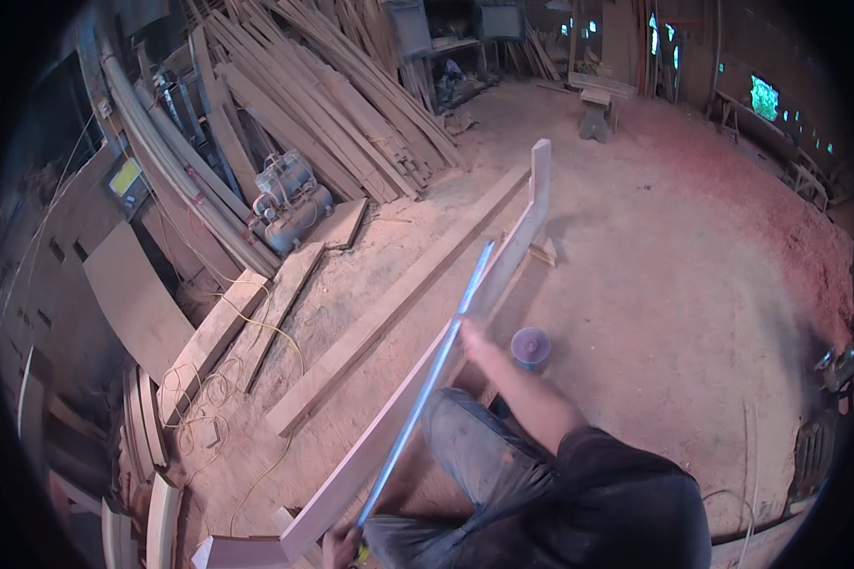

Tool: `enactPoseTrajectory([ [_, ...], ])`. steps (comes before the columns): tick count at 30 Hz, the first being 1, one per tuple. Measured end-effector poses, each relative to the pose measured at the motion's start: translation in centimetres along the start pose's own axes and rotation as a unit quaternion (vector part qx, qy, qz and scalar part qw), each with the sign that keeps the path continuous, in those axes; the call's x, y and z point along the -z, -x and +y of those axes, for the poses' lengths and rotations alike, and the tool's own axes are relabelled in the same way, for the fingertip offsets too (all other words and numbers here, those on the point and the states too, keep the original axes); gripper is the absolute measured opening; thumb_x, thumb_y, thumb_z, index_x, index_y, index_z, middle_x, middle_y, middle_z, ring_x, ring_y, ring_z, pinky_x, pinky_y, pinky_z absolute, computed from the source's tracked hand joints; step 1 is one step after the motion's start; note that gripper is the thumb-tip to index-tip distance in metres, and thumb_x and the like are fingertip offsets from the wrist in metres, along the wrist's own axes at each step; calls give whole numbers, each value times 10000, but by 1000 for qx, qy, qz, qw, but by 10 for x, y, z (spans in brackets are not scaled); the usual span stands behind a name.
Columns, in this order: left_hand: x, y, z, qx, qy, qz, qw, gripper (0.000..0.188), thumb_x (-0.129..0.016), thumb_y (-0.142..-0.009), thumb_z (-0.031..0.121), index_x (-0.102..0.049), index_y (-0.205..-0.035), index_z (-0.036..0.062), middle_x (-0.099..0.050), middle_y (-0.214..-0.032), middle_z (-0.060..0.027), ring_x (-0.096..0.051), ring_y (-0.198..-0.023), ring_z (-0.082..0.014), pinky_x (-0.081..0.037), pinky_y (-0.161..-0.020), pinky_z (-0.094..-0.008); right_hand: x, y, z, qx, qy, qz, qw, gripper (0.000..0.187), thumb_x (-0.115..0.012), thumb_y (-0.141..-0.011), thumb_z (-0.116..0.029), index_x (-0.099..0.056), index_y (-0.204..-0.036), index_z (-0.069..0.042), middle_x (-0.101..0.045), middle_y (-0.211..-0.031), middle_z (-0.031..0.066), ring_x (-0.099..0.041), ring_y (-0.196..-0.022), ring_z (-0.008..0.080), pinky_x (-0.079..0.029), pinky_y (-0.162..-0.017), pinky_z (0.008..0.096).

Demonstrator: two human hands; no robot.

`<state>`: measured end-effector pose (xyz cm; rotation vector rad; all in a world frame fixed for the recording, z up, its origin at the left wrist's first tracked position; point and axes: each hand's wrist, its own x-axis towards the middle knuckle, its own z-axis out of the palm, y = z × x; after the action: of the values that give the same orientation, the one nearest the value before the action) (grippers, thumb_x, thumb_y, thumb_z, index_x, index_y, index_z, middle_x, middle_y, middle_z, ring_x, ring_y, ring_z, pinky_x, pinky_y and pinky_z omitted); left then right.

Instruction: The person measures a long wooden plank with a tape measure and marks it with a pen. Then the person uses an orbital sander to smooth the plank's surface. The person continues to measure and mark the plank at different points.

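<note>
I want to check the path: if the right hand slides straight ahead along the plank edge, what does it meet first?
The right hand would likely meet the upright wooden post at the far end of the plank; depth is uncertain.

Label: I see one yellow rectangular tag (124,176) on grey box, left wall.
Packages, screens: I spot none.

Two hands (472,334) hold one measuring tape (427,379) along one upright board (503,275); one purple can (530,347) sits at three o'clock; one compressor (289,194) at ten.
</note>
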<state>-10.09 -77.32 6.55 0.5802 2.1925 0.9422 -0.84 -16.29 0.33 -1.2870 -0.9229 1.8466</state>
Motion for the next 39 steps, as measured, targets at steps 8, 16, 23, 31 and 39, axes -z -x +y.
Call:
enactPoseTrajectory([
  [8,18,20,-41,158,54,-50,985,447,-754,-952,482,-763,-1041,44,-659,-684,-12,-576,-579,-105,-447,-540,-262,65,-94,14,63,48,103,992,444,-631,-999,-373,-762,-1097,39,-756,-1069,266,-736,-966,352,-567,-795,492],
  [16,-45,-112,60,15,-44,34,998,352,-707,-959,279,-789,-917,-61,-687,-675,-65,-640,-631,-146,-529,-620,-354,18,4,15,6,65,27,998,390,-736,-960,-350,-775,-1122,2,-720,-862,101,-680,-708,216,-600,-587,406],
  [23,-11,-96,-9,57,-60,70,994,355,-717,-998,403,-805,-978,59,-581,-590,-15,-526,-537,-124,-427,-508,-336,39,-64,0,-12,85,70,994,311,-754,-944,-323,-757,-1009,-19,-719,-867,86,-677,-718,209,-557,-536,388],
  [31,12,-39,-29,88,-7,113,990,491,-712,-990,537,-793,-803,90,-556,-557,1,-505,-498,-124,-408,-497,-355,40,-110,20,-51,166,48,984,471,-722,-953,-487,-770,-1088,-39,-744,-936,91,-704,-749,224,-600,-582,403],
  [39,2,-67,-34,82,-41,108,990,505,-692,-1000,549,-795,-818,89,-579,-564,-12,-528,-504,-134,-426,-508,-354,52,-104,4,-26,121,25,992,288,-721,-991,-318,-740,-971,-31,-702,-794,101,-695,-612,218,-459,-420,360],
])
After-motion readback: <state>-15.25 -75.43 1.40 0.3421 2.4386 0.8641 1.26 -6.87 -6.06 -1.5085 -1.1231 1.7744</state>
